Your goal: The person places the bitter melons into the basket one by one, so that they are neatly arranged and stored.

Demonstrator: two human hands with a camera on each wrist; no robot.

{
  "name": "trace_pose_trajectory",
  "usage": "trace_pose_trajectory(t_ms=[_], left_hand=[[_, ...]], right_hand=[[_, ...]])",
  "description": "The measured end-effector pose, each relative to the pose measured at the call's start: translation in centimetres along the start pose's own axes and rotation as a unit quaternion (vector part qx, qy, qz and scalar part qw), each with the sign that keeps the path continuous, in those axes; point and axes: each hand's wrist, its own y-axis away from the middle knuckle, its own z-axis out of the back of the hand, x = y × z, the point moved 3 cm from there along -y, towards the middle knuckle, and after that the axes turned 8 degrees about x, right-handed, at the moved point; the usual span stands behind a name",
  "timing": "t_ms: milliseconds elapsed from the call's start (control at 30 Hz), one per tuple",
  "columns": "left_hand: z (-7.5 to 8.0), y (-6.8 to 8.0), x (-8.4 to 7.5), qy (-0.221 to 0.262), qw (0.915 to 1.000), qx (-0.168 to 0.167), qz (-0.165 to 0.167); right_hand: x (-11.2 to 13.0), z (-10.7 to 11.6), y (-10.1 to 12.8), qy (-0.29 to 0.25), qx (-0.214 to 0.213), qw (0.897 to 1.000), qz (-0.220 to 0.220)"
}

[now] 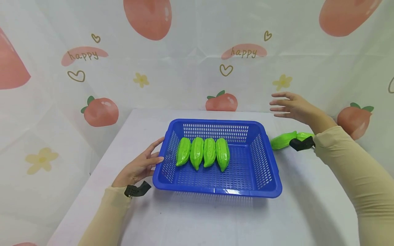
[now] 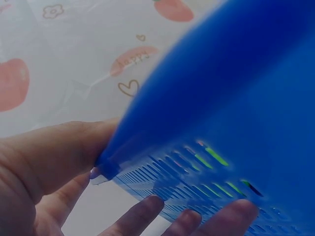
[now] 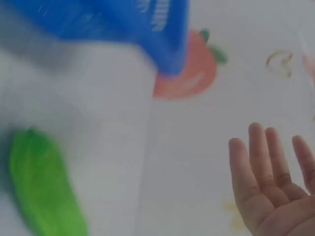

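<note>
A blue perforated plastic basket [image 1: 215,192] sits mid-view in the head view, and several glossy green ridged gourd-like vegetables [image 1: 209,152] lie side by side in its left half. My left hand [image 1: 140,167] grips the basket's left rim. In the left wrist view its thumb [image 2: 64,152] is at the rim and the fingers lie along the slotted outer wall. My right hand [image 1: 293,106] is raised in the air beyond the basket's right side, fingers straight and spread, holding nothing. Below it, two more green vegetables [image 1: 283,140] lie on the table, one partly hidden by the right wrist.
A white-covered table [image 1: 197,222] carries the basket. Behind it hangs a white cloth backdrop [image 1: 181,68] printed with peaches, hearts and flowers. Each wrist wears a small black device [image 1: 137,189]. The basket's right rim [image 1: 271,160] is close to the loose vegetables.
</note>
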Motion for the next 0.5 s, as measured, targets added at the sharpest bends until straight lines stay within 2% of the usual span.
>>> trace_pose_trajectory(t_ms=[200, 400, 500], left_hand=[[0.0, 0.2, 0.0, -0.005, 1.0000, 0.001, 0.001], [0.1, 0.2, 0.0, -0.009, 0.9999, 0.005, 0.001], [0.1, 0.1, 0.1, -0.008, 1.0000, 0.000, 0.000]], right_hand=[[-2.7, 2.6, 1.0, -0.017, -0.025, 1.000, -0.001], [-5.8, 5.3, 2.2, 0.020, -0.045, 0.999, -0.022], [-7.3, 6.5, 3.0, 0.010, -0.052, 0.998, -0.021]])
